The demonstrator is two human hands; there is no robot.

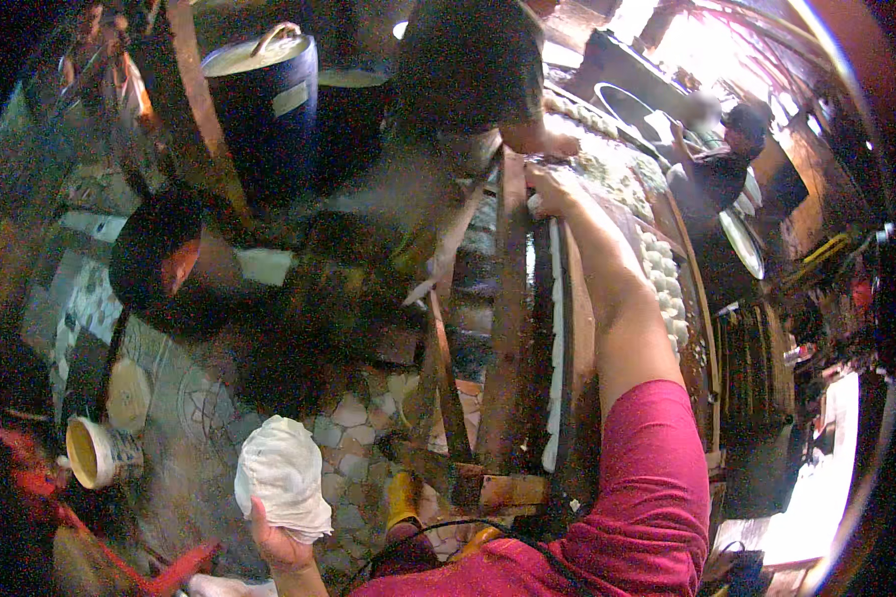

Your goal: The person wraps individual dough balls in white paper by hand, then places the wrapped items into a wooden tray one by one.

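My left hand (281, 545), low in the view, is closed on the lower edge of a white layered bundle (285, 476). The bundle is soft and rounded with ragged edges; whether it is cloth or flat dough I cannot tell. My right arm stretches far forward along the work table, and my right hand (560, 195) is at its near side by a wooden post (511, 289). Its fingers look curled, with a small whitish bit at them that I cannot make out. Rows of white dough balls (662, 284) lie on the table to the right of my forearm.
A person in a dark shirt (463, 70) works at the table close to my right hand. Another person (722, 174) sits beyond it. A tall blue drum (267, 109) stands at the back left, and a white bucket (98, 453) lies tipped on the tiled floor (353, 438).
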